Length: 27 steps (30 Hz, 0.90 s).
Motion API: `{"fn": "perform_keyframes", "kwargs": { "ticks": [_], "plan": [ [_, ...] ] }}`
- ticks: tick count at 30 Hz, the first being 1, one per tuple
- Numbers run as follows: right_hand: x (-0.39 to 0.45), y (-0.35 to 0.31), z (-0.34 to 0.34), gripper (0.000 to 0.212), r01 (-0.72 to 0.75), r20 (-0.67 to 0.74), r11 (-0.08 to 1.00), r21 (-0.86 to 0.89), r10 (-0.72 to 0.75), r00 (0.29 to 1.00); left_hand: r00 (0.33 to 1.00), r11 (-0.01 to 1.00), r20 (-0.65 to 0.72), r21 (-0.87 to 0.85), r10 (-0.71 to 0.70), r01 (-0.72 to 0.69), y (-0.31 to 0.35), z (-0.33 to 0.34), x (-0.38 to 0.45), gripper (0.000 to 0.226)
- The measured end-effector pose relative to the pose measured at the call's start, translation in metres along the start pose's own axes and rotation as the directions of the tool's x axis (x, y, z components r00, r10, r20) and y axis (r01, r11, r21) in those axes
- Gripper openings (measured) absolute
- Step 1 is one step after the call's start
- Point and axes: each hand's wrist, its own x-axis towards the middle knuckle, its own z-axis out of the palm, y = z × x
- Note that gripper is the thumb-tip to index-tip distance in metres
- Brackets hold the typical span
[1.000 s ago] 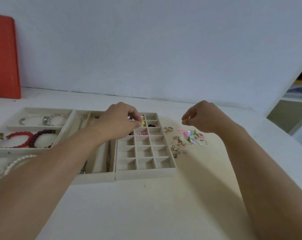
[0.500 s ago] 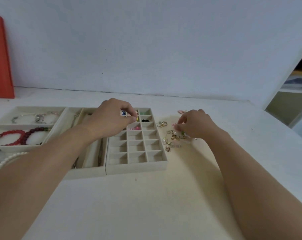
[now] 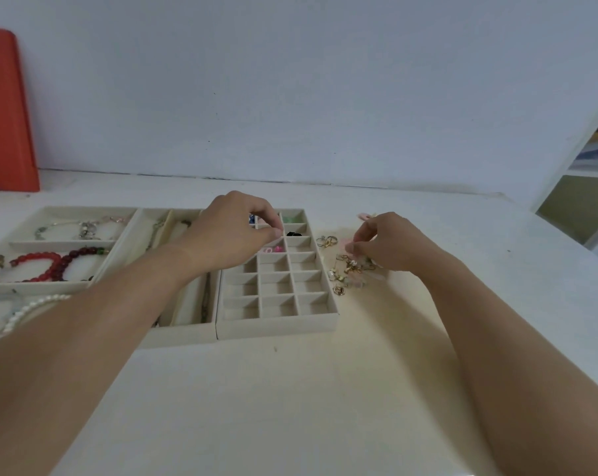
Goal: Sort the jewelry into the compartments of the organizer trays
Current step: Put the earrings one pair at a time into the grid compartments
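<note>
Plain pale bluish-grey wall (image 3: 290,80) across the whole back, matte, marked only by a few tiny dark specks. Wide cream-white tabletop (image 3: 290,389) below it, smooth, butted against the wall along a thin dark seam. Flat orange-red rectangular panel (image 3: 6,111) at far left, upright, leaning on the wall with its foot on the tabletop. At far right, past the wall's slanted edge, white shelving (image 3: 596,173) with a dim olive-toned recess beneath and a blurred bluish item on an upper level. Soft, even, diffuse light throughout; faint shadows on the tabletop; slightly warmer tone near the table's middle.
</note>
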Motion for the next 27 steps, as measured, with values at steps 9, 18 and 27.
{"fn": "perform_keyframes", "kwargs": {
  "ticks": [9,18,27],
  "plan": [
    [-0.028,-0.028,-0.014,0.016,0.172,-0.183,0.811,0.559,-0.081,0.98,0.999,0.996,-0.037,-0.084,0.02,-0.023,0.008,-0.002,-0.001,0.006],
    [-0.042,-0.054,0.003,0.02,0.131,0.059,0.699,0.703,-0.24,0.969,0.996,0.968,-0.031,-0.233,0.086,-0.091,0.024,-0.005,-0.003,0.011],
    [-0.047,-0.062,0.01,0.019,0.112,0.088,0.678,0.727,-0.254,0.963,0.997,0.952,0.049,-0.304,0.062,-0.044,0.023,-0.004,-0.005,0.011]
  ]
}}
